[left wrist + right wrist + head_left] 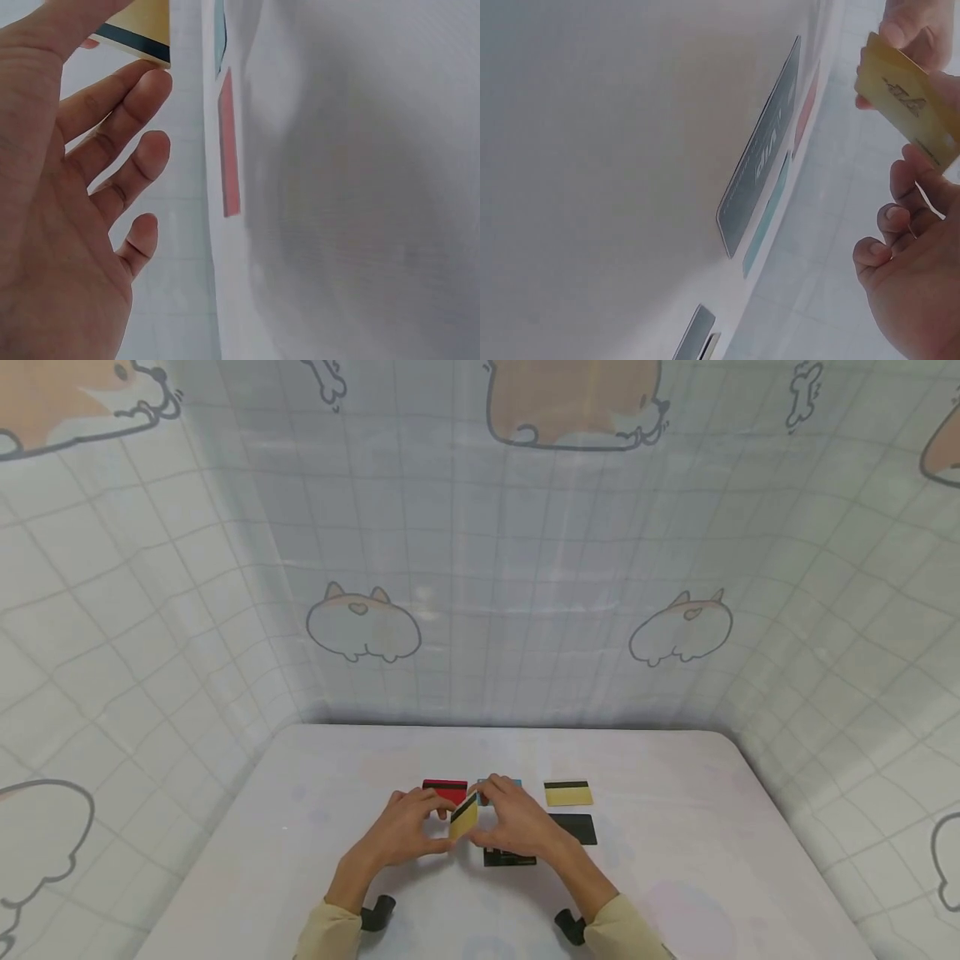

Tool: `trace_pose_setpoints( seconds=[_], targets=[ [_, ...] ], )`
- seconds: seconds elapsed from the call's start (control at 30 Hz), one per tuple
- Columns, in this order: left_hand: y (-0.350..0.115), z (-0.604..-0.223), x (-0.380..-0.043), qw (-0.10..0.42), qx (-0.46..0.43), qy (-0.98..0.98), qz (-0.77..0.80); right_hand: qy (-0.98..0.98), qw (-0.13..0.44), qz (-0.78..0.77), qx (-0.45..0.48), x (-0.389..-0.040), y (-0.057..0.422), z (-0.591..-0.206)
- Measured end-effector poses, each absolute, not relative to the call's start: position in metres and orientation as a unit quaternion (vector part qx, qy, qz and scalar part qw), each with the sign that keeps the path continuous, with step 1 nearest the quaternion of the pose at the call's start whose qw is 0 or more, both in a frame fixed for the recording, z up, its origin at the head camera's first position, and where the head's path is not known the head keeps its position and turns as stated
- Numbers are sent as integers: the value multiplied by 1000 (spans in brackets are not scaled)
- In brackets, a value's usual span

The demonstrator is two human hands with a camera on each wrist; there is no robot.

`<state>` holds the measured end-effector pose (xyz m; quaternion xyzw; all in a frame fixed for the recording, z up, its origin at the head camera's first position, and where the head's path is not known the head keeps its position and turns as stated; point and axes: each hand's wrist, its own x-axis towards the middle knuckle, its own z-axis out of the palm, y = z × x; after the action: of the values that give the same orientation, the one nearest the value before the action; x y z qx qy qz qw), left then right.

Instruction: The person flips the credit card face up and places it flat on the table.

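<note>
Two bare hands meet over a white table (660,860), holding a gold card (464,821) tilted in the air, up and to the left of the black VIP card (510,859) in the head view. The left hand (405,827) pinches one edge between thumb and finger, its remaining fingers spread and gently bent in the left wrist view; the right hand (519,822) pinches the opposite side, the lower fingers loosely curled. The head and left wrist views show the gold card's dark stripe; the right wrist view reveals its other face, bearing a dark emblem. That view alone makes the letters on the VIP card legible. Beyond the VIP card lies a blue card (766,217), partly hidden by the right hand from above; a red card (456,795) lies beyond it to the left, a second gold card (567,794) beyond to the right, and a dark card (577,830) just to its right.
</note>
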<state>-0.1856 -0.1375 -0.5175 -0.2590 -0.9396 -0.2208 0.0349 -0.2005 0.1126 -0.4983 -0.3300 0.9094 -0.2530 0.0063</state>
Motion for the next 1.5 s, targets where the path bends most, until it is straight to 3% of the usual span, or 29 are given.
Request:
trace_pose_setpoints(
  seconds=[1.5],
  targets=[
    [-142, -511, -178, 43, -263, -922, -282, 872, 68, -351, -333, -198, 106, -504]
  ],
)
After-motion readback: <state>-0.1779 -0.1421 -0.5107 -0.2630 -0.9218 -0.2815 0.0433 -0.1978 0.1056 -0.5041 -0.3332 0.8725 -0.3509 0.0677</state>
